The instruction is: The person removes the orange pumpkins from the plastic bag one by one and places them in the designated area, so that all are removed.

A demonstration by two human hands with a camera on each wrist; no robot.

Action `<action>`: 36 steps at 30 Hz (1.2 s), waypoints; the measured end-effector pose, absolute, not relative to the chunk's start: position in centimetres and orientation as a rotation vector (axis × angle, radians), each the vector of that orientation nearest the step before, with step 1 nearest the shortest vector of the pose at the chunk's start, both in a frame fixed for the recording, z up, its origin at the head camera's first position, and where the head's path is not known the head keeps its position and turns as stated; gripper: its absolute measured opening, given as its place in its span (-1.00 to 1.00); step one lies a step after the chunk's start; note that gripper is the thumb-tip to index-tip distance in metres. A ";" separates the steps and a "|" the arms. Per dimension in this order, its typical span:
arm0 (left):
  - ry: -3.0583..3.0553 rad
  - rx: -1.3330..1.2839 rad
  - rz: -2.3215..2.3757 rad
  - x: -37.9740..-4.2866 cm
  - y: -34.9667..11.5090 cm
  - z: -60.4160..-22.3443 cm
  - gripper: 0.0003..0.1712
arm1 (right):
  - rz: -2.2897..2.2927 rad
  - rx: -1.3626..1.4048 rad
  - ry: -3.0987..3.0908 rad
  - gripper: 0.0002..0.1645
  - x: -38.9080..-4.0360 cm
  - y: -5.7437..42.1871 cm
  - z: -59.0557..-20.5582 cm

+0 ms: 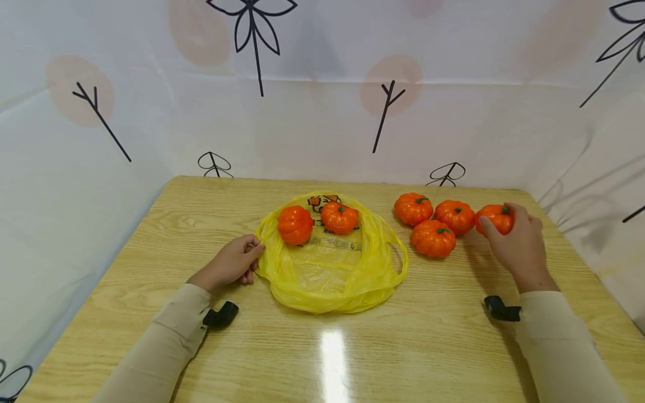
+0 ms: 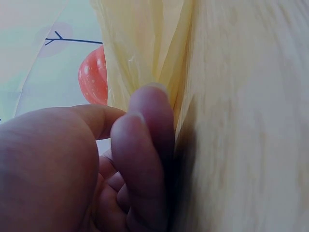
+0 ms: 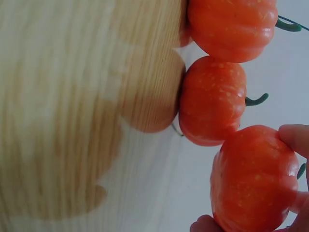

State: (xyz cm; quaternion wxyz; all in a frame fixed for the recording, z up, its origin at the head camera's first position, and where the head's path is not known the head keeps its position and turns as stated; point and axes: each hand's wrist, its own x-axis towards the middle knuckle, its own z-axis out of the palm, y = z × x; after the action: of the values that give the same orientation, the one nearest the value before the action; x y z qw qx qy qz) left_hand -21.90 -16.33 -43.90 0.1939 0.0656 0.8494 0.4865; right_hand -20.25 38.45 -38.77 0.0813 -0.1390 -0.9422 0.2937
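A yellow plastic bag (image 1: 322,291) lies spread with its mouth wide on the table. Inside it are two small orange pumpkins, one on its side (image 1: 295,225) and one with its green stem up (image 1: 340,218). My left hand (image 1: 234,261) pinches the bag's left rim, gathering the plastic (image 2: 145,53) into folds between thumb and fingers. At the right, my right hand (image 1: 521,243) grips another small pumpkin (image 3: 256,179) between thumb and fingers. In the right wrist view this pumpkin's underside shows above the table surface, close beside a neighbouring pumpkin (image 3: 212,100).
Three more pumpkins cluster right of the bag: one at the back (image 1: 413,209), one at the front (image 1: 433,238), one nearest my right hand (image 1: 454,217). A bag handle loop (image 1: 403,260) reaches toward them. A printed white cloth (image 1: 322,134) hangs behind the wooden table (image 1: 403,347).
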 end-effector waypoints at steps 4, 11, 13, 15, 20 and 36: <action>2.387 0.195 1.357 -21.9 -16.4 -44.0 -0.65 | 0.865 -0.410 -2.847 0.01 -20.2 38.5 -39.0; 2.393 0.199 1.358 -21.9 -16.3 -44.1 -0.64 | 0.827 -0.393 -2.909 0.03 -20.2 38.5 -39.3; 2.394 0.209 1.360 -21.8 -16.3 -44.0 -0.64 | 0.820 -0.378 -2.928 0.04 -20.2 38.4 -39.4; 2.394 0.206 1.359 -21.8 -16.3 -44.0 -0.64 | 0.814 -0.359 -2.940 0.04 -20.2 38.2 -39.4; 2.396 0.203 1.353 -21.7 -16.1 -43.5 -0.66 | 0.811 -0.333 -2.959 0.04 -20.1 38.0 -39.5; 2.400 0.210 1.368 -21.7 -16.2 -43.7 -0.64 | 0.717 -0.284 -3.058 0.04 -20.4 38.2 -39.8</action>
State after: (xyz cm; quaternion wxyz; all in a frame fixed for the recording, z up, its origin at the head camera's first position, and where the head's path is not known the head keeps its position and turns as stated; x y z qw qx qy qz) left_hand -21.72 -16.17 -43.70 0.1845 0.0746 0.8514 0.4852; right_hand -20.39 38.16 -39.81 -0.0063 -0.0901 -0.9696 0.2274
